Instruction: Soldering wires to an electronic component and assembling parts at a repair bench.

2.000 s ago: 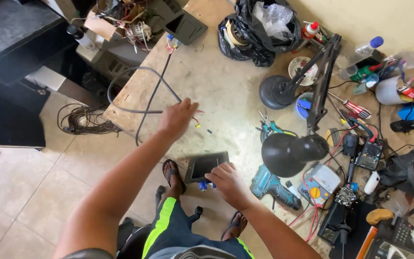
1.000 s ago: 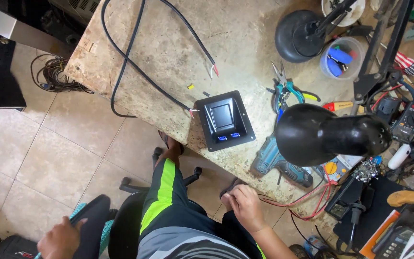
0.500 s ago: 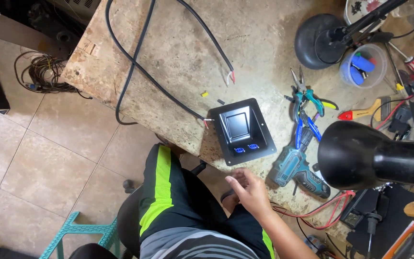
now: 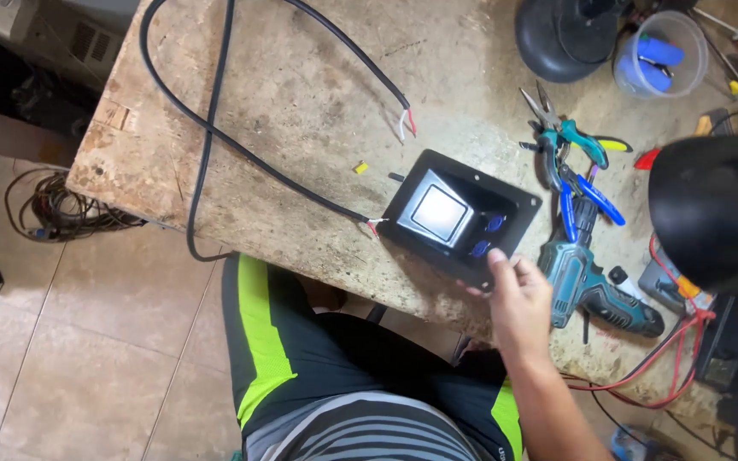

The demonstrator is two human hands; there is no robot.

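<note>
right hand: fingers laid loosely on near edge of black panel, nothing gripped | panel: near workbench front edge | left hand: unseen | advice: panel is best steadied flat, cable kept slack.

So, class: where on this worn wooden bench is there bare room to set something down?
Free: the worn wooden bench between the looping black cable and the black rectangular panel, left of the right hand. Crowded: the right side, with pliers, teal drill and black lamp shade.
</note>
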